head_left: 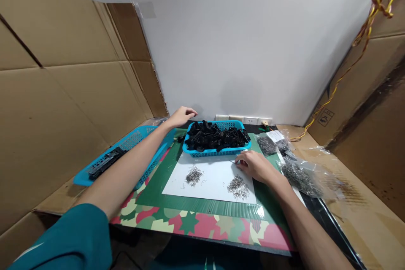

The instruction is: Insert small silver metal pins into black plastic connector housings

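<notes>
My left hand hovers past the back left corner of a blue plastic basket, fingers loosely bent and slightly apart, with nothing visible in them. Black plastic parts fill that basket. Just in front of its right corner, my right hand is pinched low over a white sheet. A thin sliver shows at its fingertips, too small to name. On the sheet lie a left pile of small metal pieces and a right pile of similar metal pieces, the latter just below my right hand.
A longer blue basket with black strips stands left, partly behind my left forearm. Clear bags of metal pieces lie right. Cardboard walls flank the green mat. Yellow twisted wires hang at the right; sockets line the back.
</notes>
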Demonstrator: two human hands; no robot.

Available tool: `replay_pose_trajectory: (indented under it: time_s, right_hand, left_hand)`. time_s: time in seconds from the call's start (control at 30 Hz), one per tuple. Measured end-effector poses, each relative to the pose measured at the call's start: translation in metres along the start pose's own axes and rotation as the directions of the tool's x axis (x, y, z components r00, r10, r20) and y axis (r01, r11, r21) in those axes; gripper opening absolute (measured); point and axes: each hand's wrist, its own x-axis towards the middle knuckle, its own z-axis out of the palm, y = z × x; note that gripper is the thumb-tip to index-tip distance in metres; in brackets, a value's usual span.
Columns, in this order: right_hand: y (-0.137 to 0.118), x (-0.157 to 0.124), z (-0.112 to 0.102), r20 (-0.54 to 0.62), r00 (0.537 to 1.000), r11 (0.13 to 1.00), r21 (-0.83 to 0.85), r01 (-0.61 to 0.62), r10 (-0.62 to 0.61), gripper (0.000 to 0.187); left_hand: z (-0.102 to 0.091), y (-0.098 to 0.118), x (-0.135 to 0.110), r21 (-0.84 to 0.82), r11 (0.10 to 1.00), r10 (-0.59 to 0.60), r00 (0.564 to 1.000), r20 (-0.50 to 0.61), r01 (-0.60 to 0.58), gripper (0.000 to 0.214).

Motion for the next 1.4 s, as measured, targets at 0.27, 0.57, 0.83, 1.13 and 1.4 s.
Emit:
replay_pose_trajectory:
  time_s: [0.27, 0.57, 0.83, 1.13, 1.4]
  right_hand:
    - [0.02, -0.006, -0.011, 0.051, 0.998, 0.975, 0.219, -0.04, 0.029, 0.017]
    - [0.032, -0.012, -0.008, 0.136, 0.99, 0.929, 0.359, -0.094, 0.048, 0.019]
    - [0.03, -0.013, -0.007, 0.156, 0.987, 0.929, 0.36, -0.088, 0.033, 0.024]
    - [0.03, -0.013, -0.004, 0.217, 0.975, 0.935, 0.337, -0.111, 0.038, 0.024]
    - [0.024, -0.011, -0.001, 0.246, 0.969, 0.931, 0.352, -0.094, 0.005, 0.017]
  left_hand:
    - [-0.073, -0.059, -0.087, 0.201, 0.961, -0.161, 0.976, -0.149, 0.19, 0.026]
    - [-0.103, -0.099, -0.184, 0.328, 0.914, -0.233, 0.971, -0.06, 0.24, 0.048]
    - [-0.103, -0.124, -0.214, 0.364, 0.905, -0.224, 0.974, -0.026, 0.218, 0.053]
    - [-0.111, -0.116, -0.228, 0.416, 0.902, -0.17, 0.981, 0.097, 0.115, 0.057]
    - [-0.117, -0.103, -0.225, 0.511, 0.85, -0.171, 0.984, 0.04, 0.127, 0.039]
